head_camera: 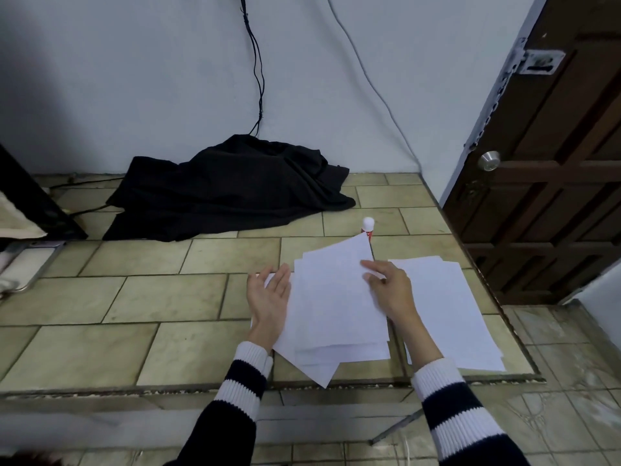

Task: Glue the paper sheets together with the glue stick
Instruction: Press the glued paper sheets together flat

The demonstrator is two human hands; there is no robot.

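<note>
Both hands flat on paper sheets [336,304]; glue stick [367,227] label unreadable.

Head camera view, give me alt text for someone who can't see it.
Two hands, left hand and right hand, rest on a fanned pile of white paper sheets on a tiled table; a white-capped glue stick stands behind.
</note>
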